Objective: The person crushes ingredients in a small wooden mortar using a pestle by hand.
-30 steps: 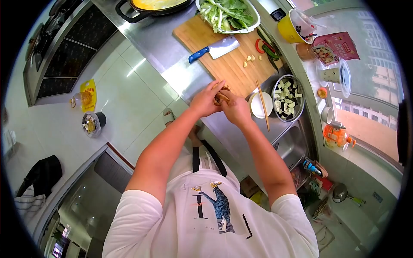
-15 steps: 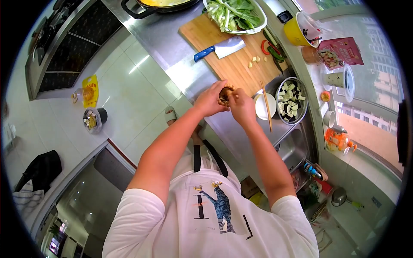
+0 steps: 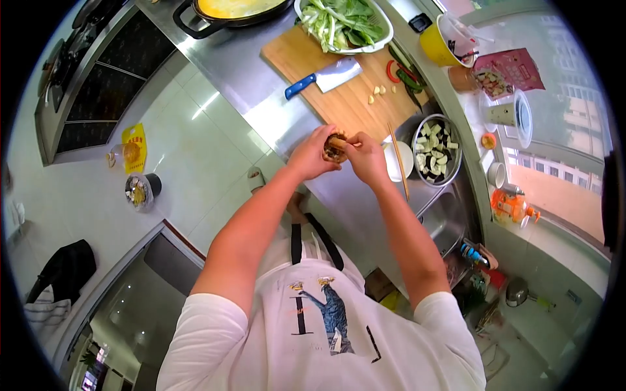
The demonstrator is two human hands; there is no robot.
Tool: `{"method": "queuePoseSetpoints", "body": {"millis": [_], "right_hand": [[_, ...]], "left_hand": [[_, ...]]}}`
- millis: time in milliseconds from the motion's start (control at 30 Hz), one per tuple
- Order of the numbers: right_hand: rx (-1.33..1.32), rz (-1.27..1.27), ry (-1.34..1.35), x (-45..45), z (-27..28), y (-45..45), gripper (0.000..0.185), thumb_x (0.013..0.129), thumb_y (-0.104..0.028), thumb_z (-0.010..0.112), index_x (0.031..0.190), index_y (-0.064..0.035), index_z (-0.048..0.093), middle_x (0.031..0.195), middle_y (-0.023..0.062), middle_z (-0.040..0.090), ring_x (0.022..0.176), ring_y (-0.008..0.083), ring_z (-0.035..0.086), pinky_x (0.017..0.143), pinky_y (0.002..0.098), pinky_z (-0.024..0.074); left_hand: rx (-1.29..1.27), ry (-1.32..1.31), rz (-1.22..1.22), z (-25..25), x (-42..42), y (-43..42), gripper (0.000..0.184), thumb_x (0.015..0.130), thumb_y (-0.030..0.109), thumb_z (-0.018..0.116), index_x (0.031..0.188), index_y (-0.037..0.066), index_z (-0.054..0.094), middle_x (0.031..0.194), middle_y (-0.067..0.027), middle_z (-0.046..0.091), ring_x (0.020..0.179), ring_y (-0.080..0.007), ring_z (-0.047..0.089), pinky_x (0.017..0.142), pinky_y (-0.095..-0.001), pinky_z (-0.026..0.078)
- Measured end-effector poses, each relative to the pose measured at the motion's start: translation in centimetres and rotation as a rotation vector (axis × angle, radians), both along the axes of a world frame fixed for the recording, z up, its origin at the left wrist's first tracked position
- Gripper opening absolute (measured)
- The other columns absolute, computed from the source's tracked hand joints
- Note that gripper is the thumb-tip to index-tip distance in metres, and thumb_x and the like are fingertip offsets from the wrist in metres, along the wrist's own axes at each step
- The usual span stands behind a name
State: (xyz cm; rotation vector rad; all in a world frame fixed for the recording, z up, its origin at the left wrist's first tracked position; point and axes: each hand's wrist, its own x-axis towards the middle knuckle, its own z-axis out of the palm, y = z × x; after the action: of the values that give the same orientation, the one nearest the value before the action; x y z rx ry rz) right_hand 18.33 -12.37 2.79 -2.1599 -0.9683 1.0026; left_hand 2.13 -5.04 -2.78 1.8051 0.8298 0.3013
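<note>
Drawing aside since a second ago, the right hand point(image 3: 367, 156) is no longer covering the brown, hollow piece point(image 3: 334, 154), and more of its dark inside is showing, while the board and what is on it are staying put. Cupped round the piece, the left hand point(image 3: 309, 156) is grasping it just off the near corner of the board, and the right thumb and fingertips are pinching its edge. Stretching away beneath everything, the steel counter point(image 3: 241, 78) is bearing the work. Across the white shirt point(image 3: 274, 345) a cat print is standing beside a black mark shaped like a capital I; smaller lettering there is too faint to read. On the wooden board point(image 3: 352, 111) a blue-handled cleaver point(image 3: 339, 73) is lying. By the window a pink packet point(image 3: 515, 72) is carrying lettering too small to read. Over on the floor a yellow bag point(image 3: 134, 148) is showing characters that are equally unreadable. Across a white bowl point(image 3: 392, 171) chopsticks point(image 3: 397, 156) are resting, and garlic cloves point(image 3: 376, 91) are sitting near the cleaver's blade.
</note>
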Motion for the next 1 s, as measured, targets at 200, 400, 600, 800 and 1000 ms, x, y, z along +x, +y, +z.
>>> {"method": "queuePoseSetpoints", "body": {"millis": [200,400,600,800,1000], "right_hand": [[-0.088,0.034,-0.076,-0.4,-0.1,1.3,0.024,0.085,-0.026,0.074,0.088,-0.0025,0.072,0.082,0.0181,0.073,0.076,0.0292,0.071,0.07,0.0379,0.056],[-0.063,-0.029,0.014,-0.5,-1.7,1.5,0.025,0.084,-0.027,0.072,0.089,-0.0026,0.071,0.081,0.0171,0.072,0.075,0.0274,0.071,0.068,0.0381,0.0548],[-0.101,-0.044,0.05,-0.5,-0.5,0.9,0.021,0.086,-0.024,0.068,0.089,-0.0034,0.071,0.084,0.0183,0.073,0.076,0.0297,0.071,0.07,0.0393,0.0558],[-0.034,0.101,-0.089,0.9,0.9,2.0,0.022,0.085,-0.026,0.072,0.088,-0.0049,0.072,0.079,0.0193,0.072,0.073,0.032,0.071,0.069,0.041,0.056],[-0.168,0.351,-0.382,0.1,1.4,2.9,0.016,0.081,-0.022,0.069,0.085,-0.0068,0.072,0.082,0.0201,0.072,0.077,0.0387,0.07,0.072,0.0473,0.0556]], "left_hand": [[0.007,-0.056,-0.007,-0.2,0.0,-0.2,0.103,0.066,0.022,0.096,0.15,0.012,0.038,0.147,-0.0152,0.05,0.135,-0.0373,0.051,0.111,-0.0432,0.046],[-0.012,-0.002,0.008,-0.2,-0.1,0.2,0.105,0.063,0.026,0.097,0.149,0.013,0.038,0.149,-0.0122,0.05,0.135,-0.0364,0.051,0.111,-0.0437,0.047],[-0.024,-0.015,0.024,-0.1,0.0,0.5,0.104,0.063,0.025,0.097,0.149,0.014,0.039,0.147,-0.0127,0.051,0.134,-0.0366,0.052,0.109,-0.0435,0.047],[0.009,-0.001,0.014,0.2,0.3,1.2,0.103,0.063,0.026,0.097,0.148,0.014,0.04,0.146,-0.0125,0.052,0.133,-0.0371,0.052,0.108,-0.0446,0.048],[0.021,-0.009,-0.004,-1.1,-0.1,0.3,0.102,0.064,0.03,0.097,0.148,0.013,0.04,0.148,-0.0132,0.05,0.134,-0.0372,0.051,0.108,-0.0456,0.048]]}}
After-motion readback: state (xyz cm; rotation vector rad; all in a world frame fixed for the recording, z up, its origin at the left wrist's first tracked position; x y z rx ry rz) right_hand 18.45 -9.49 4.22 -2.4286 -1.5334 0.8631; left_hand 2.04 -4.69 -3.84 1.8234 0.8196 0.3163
